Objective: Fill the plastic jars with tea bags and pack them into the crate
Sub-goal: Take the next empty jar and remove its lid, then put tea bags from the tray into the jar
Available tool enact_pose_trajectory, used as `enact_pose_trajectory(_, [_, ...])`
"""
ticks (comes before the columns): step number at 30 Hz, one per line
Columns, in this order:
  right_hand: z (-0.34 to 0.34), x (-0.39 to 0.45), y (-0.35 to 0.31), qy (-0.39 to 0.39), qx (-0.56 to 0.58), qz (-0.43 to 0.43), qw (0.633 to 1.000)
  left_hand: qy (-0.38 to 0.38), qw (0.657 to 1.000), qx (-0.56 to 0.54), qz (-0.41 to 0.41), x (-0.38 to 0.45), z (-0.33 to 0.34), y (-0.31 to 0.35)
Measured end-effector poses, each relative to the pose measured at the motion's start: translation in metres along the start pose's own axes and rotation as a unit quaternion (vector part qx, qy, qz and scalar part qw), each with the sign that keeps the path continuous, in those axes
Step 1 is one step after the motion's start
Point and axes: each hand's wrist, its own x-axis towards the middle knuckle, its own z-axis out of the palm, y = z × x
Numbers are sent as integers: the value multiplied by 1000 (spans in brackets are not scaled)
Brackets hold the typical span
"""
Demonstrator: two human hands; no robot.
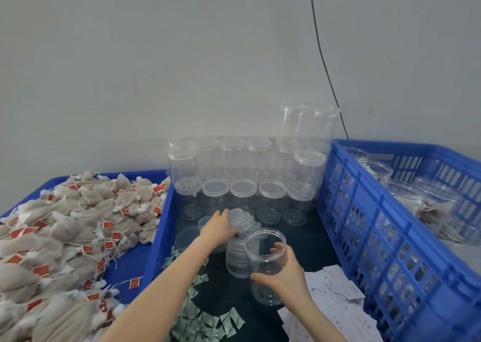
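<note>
My right hand (285,274) grips an open, empty clear plastic jar (265,258) above the dark table, fingers wrapped round its side. My left hand (217,228) reaches forward onto a fanned row of clear lids (244,220); whether it pinches one I cannot tell. A heap of tea bags (65,237) with red tags fills the blue tray (156,237) at left. The blue crate (377,237) at right holds several jars (432,198) with tea bags in them.
Rows of capped empty jars (242,175) stand stacked against the grey wall. Small green-white sachets (205,321) lie by my left forearm, white paper slips (335,289) near the crate. A stack of lids (235,256) sits behind the held jar. A black cable (325,63) runs down the wall.
</note>
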Motion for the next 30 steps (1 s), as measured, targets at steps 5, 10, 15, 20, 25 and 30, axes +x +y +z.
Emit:
enact_pose_trajectory(5, [25, -7, -12, -37, 23, -5, 999, 56, 997, -12, 55, -14, -31, -16])
enact_pose_trajectory(10, [51, -18, -26, -91, 52, -9, 994, 280, 957, -21, 70, -40, -81, -53])
enact_pose_trajectory(15, [72, -26, -31, -138, 70, -10, 988, 279, 957, -12, -79, -55, -115, -115])
enact_pose_trajectory(20, [90, -32, -31, -164, 77, -11, 983, -54, 976, 197, -74, -77, -92, -171])
enact_pose_trajectory(25, [105, -37, -32, -192, 79, -2, 978, -172, 941, 263, -129, -81, -72, -186])
enact_pose_trajectory(30, [114, -41, -33, -199, 77, -6, 977, 26, 935, 334, -117, -70, -73, -189])
